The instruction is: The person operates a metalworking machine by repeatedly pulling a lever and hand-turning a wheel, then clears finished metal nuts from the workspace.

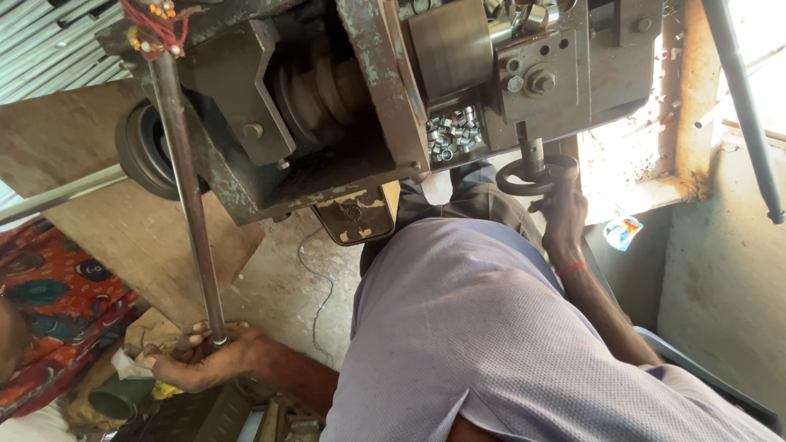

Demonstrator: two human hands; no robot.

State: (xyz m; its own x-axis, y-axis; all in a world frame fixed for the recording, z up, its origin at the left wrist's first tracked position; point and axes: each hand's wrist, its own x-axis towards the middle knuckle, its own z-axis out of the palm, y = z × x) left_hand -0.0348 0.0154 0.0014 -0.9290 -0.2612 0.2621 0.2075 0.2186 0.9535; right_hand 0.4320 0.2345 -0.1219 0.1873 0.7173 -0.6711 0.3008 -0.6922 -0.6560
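Observation:
A long steel rod (190, 205) runs from the old green-grey lathe (344, 98) down toward me. My left hand (196, 358) is closed around the rod's near end, low at the left. My right hand (563, 217) reaches up past my lavender shirt (475, 327) and grips the rim of a small dark handwheel (524, 178) under the lathe's carriage. A red thread circles that wrist. Several small shiny metal sleeves (452, 133) lie heaped in a tray on the machine.
A wooden board (123, 229) leans at the left above a patterned red cloth (57, 303). A thin wire (315, 278) trails over the concrete floor. A blue packet (622, 232) lies by the wall, a dark pole (745, 98) slants at the right, and clutter sits below my left hand.

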